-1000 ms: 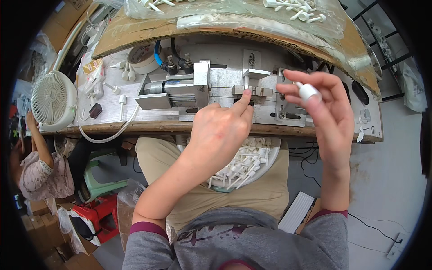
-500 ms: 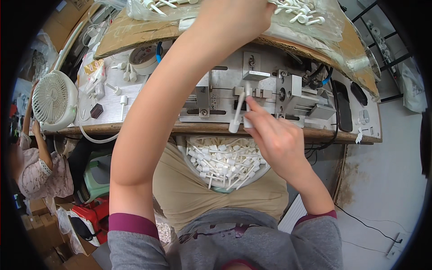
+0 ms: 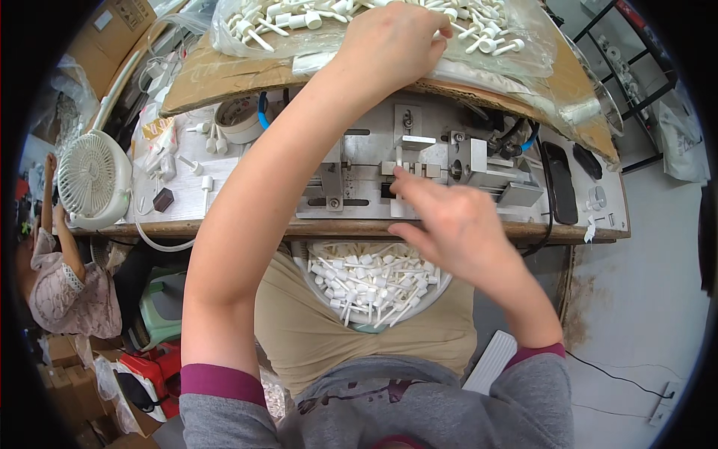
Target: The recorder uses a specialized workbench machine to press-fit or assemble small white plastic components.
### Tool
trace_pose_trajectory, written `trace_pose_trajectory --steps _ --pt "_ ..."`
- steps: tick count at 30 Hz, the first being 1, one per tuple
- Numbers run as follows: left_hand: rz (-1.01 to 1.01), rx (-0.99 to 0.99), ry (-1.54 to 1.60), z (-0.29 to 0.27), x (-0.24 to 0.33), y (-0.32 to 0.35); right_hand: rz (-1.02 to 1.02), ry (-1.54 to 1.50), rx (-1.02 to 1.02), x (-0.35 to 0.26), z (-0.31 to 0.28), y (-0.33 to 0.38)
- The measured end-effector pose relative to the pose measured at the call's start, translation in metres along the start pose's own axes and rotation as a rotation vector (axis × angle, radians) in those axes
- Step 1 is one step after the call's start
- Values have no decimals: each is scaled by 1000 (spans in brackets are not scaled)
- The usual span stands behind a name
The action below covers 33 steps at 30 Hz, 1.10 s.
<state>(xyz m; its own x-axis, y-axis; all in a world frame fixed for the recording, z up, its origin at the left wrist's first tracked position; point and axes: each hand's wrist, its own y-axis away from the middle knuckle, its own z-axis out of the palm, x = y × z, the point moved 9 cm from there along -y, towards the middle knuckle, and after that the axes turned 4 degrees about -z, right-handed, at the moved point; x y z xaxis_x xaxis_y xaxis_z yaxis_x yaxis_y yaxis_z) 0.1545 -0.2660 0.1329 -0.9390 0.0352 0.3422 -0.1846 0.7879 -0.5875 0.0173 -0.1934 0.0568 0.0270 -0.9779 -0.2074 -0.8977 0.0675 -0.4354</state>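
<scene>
My left hand (image 3: 396, 45) reaches to the pile of white plastic parts (image 3: 299, 19) on the cardboard, each a thin stem with a round cap. Its fingers curl down, partly hidden, and I cannot make out what they hold. My right hand (image 3: 456, 221) is at the metal fixture (image 3: 410, 168) on the bench, index finger extended against the slot and thumb apart below. A white part (image 3: 399, 156) stands in the slot under the small metal block, partly covered by the fingertip. Below, a basin (image 3: 445, 288) full of similar white parts (image 3: 366, 280) sits between my legs.
A white fan (image 3: 93, 179), tape roll (image 3: 239, 120) and loose white parts (image 3: 207, 187) are on the left of the bench. A black phone (image 3: 559, 183) lies to the right of the metal clamp (image 3: 479, 165). Another person (image 3: 75, 284) sits at far left.
A slanted white part beside my right fingers is gone from view, and another now sits in the fixture slot. The right thumb and index finger have spread apart. My left hand remains over the pile.
</scene>
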Motion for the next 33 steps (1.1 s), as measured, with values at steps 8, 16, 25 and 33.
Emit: trace_pose_trajectory --steps 8,16,25,33 --pt "-59 149 -106 3 -29 3 -98 694 286 111 -104 -78" --pt "56 301 2 -38 9 45 -78 767 -215 202 -49 -119" --pt "-102 169 -109 -20 -23 36 -136 332 -182 147 -55 -133" --pt "42 162 86 -59 44 110 107 195 -129 164 -75 -134"
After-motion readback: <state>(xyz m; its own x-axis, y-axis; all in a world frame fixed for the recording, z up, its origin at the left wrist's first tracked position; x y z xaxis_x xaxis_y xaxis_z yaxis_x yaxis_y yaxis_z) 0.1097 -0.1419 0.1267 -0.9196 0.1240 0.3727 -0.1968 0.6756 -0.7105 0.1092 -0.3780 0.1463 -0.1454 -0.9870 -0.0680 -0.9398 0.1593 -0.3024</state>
